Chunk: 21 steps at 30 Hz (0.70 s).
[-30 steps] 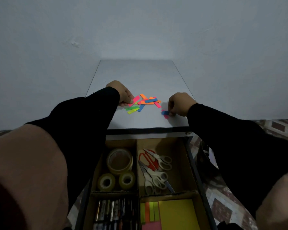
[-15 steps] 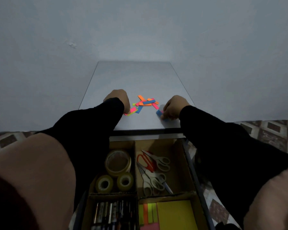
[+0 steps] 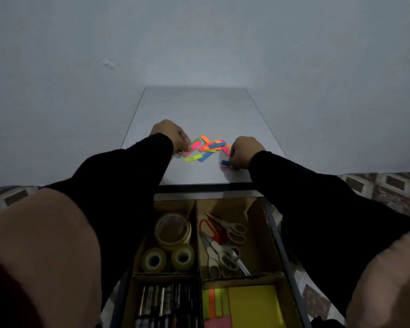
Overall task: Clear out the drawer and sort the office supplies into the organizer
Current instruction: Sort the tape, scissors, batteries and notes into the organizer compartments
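While tabs (image 3: 208,147) scatter, hands flank, near edge

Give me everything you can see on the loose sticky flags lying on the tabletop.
The sticky flags are small flat strips, paper or film by their look, in neon pink, orange, blue, green and yellow. They lie scattered and overlapping on the grey tabletop, between the hands. The left hand pinches a pink and green one at the pile's left edge; the right hand holds a blue and pink one apart, nearer the front edge.

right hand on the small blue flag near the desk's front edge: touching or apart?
Touching. The head view shows the right hand with its fingertips curled down onto the blue flag, no gap between them, apart from the main pile of flags.
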Motion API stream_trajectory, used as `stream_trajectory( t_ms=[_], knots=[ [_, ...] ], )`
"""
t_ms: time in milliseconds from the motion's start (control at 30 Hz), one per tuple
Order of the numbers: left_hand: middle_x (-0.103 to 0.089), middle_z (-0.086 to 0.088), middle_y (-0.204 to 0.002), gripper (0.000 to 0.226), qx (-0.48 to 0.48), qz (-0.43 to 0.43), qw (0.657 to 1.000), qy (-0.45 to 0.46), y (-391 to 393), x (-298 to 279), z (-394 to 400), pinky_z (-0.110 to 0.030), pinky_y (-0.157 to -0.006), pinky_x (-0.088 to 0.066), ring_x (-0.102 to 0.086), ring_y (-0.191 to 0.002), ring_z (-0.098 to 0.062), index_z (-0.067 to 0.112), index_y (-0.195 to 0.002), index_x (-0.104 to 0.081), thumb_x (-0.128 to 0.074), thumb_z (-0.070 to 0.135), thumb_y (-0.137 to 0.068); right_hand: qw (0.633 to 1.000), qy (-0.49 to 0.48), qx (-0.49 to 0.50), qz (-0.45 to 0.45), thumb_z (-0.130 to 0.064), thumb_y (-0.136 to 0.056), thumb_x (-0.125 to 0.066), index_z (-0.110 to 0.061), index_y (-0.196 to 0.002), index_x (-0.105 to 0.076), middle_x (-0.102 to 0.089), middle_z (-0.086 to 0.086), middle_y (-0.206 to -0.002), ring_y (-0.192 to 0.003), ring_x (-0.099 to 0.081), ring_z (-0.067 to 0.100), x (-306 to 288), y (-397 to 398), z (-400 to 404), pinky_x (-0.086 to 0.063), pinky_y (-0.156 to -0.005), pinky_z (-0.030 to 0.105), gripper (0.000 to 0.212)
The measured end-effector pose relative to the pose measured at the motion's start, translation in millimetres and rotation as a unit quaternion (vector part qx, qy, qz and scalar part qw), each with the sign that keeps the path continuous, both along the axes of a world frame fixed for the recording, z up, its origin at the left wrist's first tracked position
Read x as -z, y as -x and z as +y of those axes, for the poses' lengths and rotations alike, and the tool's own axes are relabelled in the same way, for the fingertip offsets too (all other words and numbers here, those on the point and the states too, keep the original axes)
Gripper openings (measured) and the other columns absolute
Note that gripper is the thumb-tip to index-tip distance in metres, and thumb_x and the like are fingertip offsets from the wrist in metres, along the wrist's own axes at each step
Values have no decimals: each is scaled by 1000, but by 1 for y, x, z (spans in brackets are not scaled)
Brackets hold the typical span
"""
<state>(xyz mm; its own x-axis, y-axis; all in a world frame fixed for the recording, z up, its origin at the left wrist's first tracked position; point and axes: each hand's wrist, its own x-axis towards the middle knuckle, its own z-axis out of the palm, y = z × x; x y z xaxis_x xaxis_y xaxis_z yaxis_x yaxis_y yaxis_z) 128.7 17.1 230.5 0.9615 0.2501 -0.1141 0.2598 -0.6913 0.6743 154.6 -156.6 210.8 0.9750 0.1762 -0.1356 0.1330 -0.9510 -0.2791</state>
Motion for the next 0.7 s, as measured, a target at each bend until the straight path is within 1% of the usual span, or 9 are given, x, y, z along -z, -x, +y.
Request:
stream_trajectory(
  t_ms=[100, 167, 233, 267, 333, 400, 467, 500, 700],
  knots=[
    [-63, -5, -63, 22, 18, 36, 999, 16, 0, -2, -1, -31, -80, -54, -60, -65, -17, 1, -97, -71, -75, 8, -76, 1000, -9, -12, -7, -15, -85, -64, -3, -108, -64, -64, 12, -111, -103, -58, 25, -2, 1, -5, -46, -82, 27, 27],
    [-65, -5, -61, 21, 31, 76, 997, 16, 0, -1, -3, -28, -77, -53, -58, -60, -14, 3, -96, -71, -75, 10, -77, 999, -35, -13, -19, -13, -81, -68, -2, -105, -66, -64, 12, -110, -101, -58, 25, -7, 2, -11, -49, -83, 31, 26],
    [-66, -4, -59, 22, 41, 97, 994, -4, -1, 3, -6, -24, -73, -52, -57, -55, -11, 3, -98, -71, -75, 9, -77, 997, -74, 1, -33, -9, -74, -73, -3, -100, -66, -64, 10, -107, -92, -55, 21, -13, 2, -17, -47, -68, 28, 27],
    [-66, -6, -65, 25, 48, 95, 994, -23, -2, 5, -8, -23, -72, -52, -57, -53, -10, 2, -101, -71, -74, 8, -77, 995, -91, 6, -37, -6, -72, -75, -5, -95, -66, -65, 10, -104, -87, -54, 20, -14, 2, -20, -44, -62, 26, 25],
    [-68, -9, -84, 31, 61, 88, 991, -75, -3, 9, -12, -24, -74, -53, -59, -50, -9, 4, -107, -68, -75, 8, -77, 992, -118, 12, -34, -3, -70, -76, -10, -78, -64, -66, 9, -94, -81, -53, 19, -16, 2, -24, -45, -61, 26, 16],
    [-69, -10, -98, 37, 71, 87, 983, -144, -7, 11, -15, -28, -85, -54, -66, -71, -17, 5, -112, -67, -76, 12, -77, 989, -143, 13, -19, 0, -69, -75, -15, -64, -57, -63, 5, -79, -74, -54, 18, -17, 2, -27, -46, -60, 25, 24],
    [-68, -10, -107, 40, 72, 70, 972, -212, -10, 13, -18, -31, -90, -51, -65, -95, -23, 5, -112, -67, -77, 16, -75, 985, -172, 14, -3, 1, -71, -73, -15, -62, -56, -60, 4, -72, -61, -52, 15, -16, 5, -30, -44, -53, 20, 25],
    [-67, -10, -109, 40, 69, 60, 969, -231, -11, 14, -19, -31, -91, -50, -63, -100, -23, 5, -112, -67, -78, 18, -75, 983, -184, 15, 4, 1, -73, -72, -14, -63, -57, -60, 4, -72, -57, -51, 13, -15, 6, -30, -42, -50, 19, 24],
    [-66, -10, -110, 39, 54, 44, 967, -245, -10, 19, -18, -30, -85, -49, -60, -102, -24, 6, -108, -67, -78, 23, -75, 978, -209, 9, 11, 2, -77, -69, -13, -65, -58, -61, 6, -76, -56, -51, 11, -13, 12, -33, -44, -52, 17, 23]
  ],
)
